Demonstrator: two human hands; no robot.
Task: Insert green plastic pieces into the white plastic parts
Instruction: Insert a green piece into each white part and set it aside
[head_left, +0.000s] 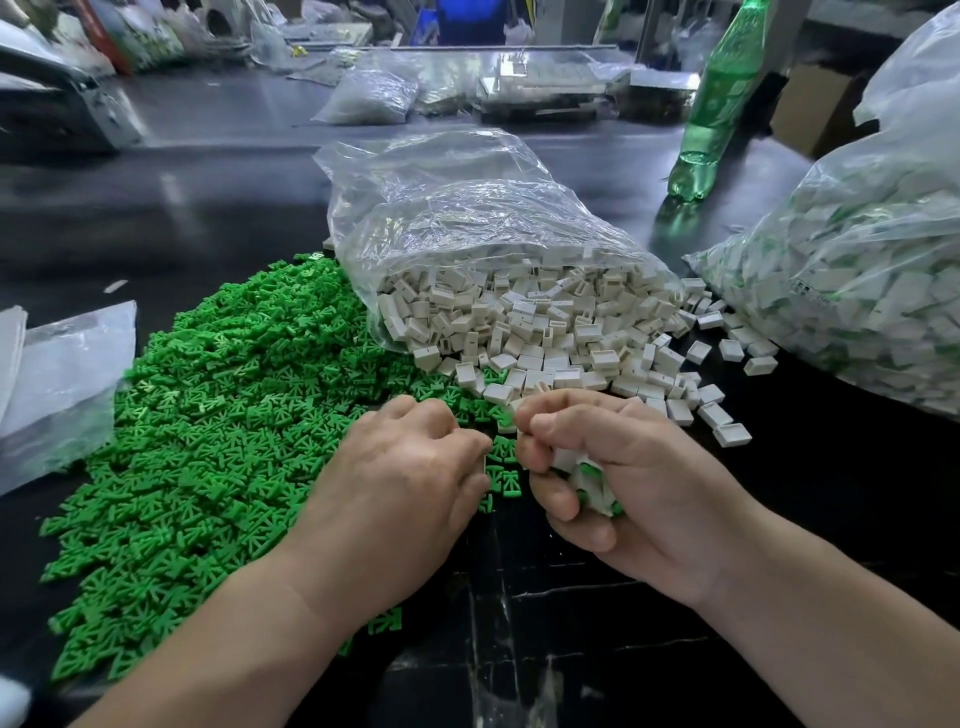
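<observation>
Two heaps on a black table (789, 525): green pieces (218, 415) spread loose from 9 o'clock down to 7, and white parts (545, 332) at the centre, spilling out of the mouth of a clear bag (457, 208) lying toward 12 o'clock. Heaps touching along the seam between them, with stray white parts scattered out toward 3 o'clock. At 6 o'clock, both hands low over the near edge of the heaps, knuckles close together but apart. Left hand (410, 467) back upward over the green pieces, fingers curled under and tips hidden; cannot tell whether anything sits pinched there. Right hand (628, 467) turned palm inward, fingers curled round a clutch of white parts with green among them, thumb and forefinger pressed together toward the left hand. At 3 o'clock, a second bag (857, 291), full and bulging, packed with white and green. At 1 o'clock, a green bottle (722, 104) upright, well beyond the heaps. At 9 o'clock, a plastic sheet (62, 374) flat beside the green pieces, touching their edge.
</observation>
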